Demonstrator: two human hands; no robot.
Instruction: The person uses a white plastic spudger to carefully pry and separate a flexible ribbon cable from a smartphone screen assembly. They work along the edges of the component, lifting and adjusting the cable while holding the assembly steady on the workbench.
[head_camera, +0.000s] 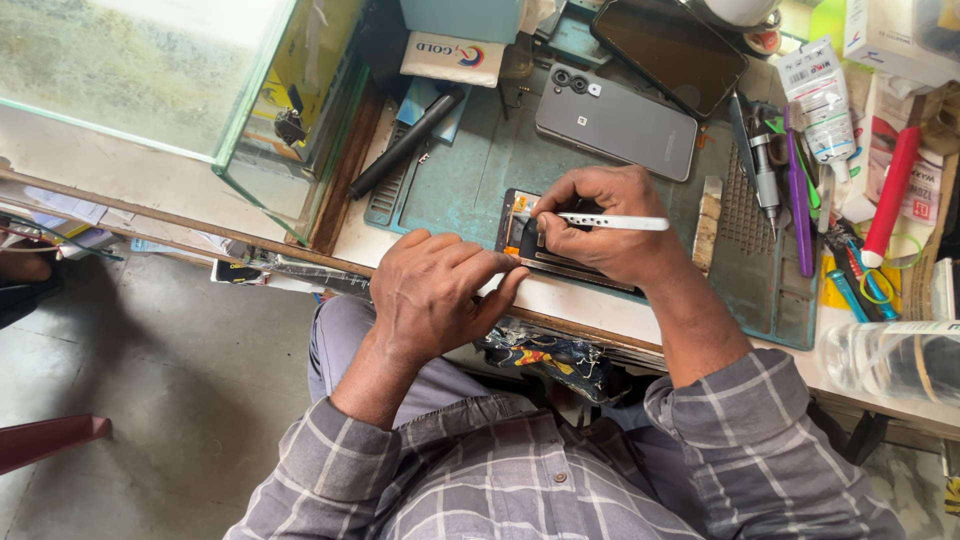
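Cluttered bench, teal mat (470, 190): opened phone (530, 245) lying at its near edge, left hand (435, 295) pressing down flat-fingered on it, right hand (595, 225) pinching white tool (615, 222) at the insides, seemingly mid-repair, back not yet refitted.

The bare stretch of the teal work mat (470, 170) left of the grey phone (615, 125) offers open room. A glass tank (200, 90) walls off the desk's (585, 305) left side, and the black pen (405, 145) lies beside it. On the right, crowded tools (790, 190), a red marker (890, 195) and a clear bottle (890, 360) block passage.
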